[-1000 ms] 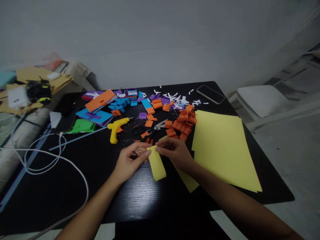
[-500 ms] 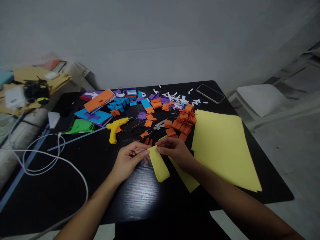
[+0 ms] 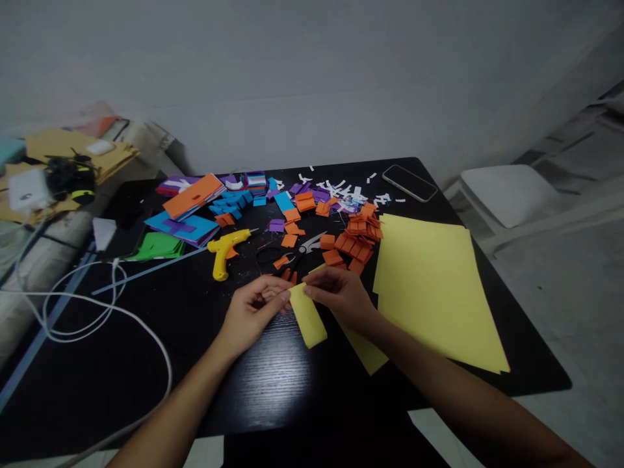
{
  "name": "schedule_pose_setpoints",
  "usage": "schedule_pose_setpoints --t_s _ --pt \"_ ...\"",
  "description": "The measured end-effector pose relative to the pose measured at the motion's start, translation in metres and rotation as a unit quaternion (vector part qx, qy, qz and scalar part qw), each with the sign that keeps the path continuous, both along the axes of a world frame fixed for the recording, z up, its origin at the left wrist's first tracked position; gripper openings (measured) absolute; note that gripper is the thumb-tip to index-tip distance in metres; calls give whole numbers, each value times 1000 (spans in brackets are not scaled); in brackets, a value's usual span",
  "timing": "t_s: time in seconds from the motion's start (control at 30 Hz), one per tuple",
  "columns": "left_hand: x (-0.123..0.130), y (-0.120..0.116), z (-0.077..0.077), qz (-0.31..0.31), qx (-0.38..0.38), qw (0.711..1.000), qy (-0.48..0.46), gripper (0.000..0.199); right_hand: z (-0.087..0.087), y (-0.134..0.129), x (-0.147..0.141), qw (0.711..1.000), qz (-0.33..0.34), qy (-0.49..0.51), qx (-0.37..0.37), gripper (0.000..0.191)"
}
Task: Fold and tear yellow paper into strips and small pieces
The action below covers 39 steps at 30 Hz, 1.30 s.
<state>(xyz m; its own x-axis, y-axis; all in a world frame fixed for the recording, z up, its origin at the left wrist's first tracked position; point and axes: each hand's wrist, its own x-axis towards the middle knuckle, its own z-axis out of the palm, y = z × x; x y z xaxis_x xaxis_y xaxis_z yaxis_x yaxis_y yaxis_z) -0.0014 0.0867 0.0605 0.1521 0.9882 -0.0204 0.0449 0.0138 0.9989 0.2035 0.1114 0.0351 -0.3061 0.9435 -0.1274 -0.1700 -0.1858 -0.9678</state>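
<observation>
Between my hands is a yellow paper strip point(image 3: 309, 320), bent over into a loop, its rounded end toward me. My left hand point(image 3: 256, 309) pinches its far left corner between thumb and fingers. At the far right corner, my right hand point(image 3: 341, 296) pinches the same strip. Under my right hand and forearm lies a narrow piece of yellow paper point(image 3: 368, 351). Scissors point(image 3: 311, 244) lie just beyond my hands, their handles partly covered by orange paper pieces point(image 3: 358, 244).
Yellow sheets point(image 3: 433, 292) are stacked on the right of the black table point(image 3: 146, 377). A yellow glue gun point(image 3: 223, 252) lies left of the scissors. Folded coloured papers point(image 3: 195, 198), white scraps point(image 3: 341, 190) and a phone point(image 3: 409, 182) lie farther back. A white cable point(image 3: 158, 348) crosses the left side.
The loop of the yellow strip looks flatter and shorter, its near end having moved slightly up and left. Both hands keep nearly the same place and grip.
</observation>
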Motion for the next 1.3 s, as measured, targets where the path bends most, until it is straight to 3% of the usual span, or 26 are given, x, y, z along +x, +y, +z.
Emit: schedule_pose_setpoints --t_s 0.3,0.53,1.13,1.3 --pt "3 -2 -8 14 76 993 91 14 0 -7 -3 996 -15 -52 75 20" --pt "2 -3 -10 36 95 988 114 12 -1 -9 -5 994 -26 -59 90 17" --pt "3 -2 -6 -9 36 992 117 22 -1 -12 -7 991 -11 -77 106 20" --pt "0 -2 -6 38 19 996 74 24 1 -13 -7 995 47 -50 74 29"
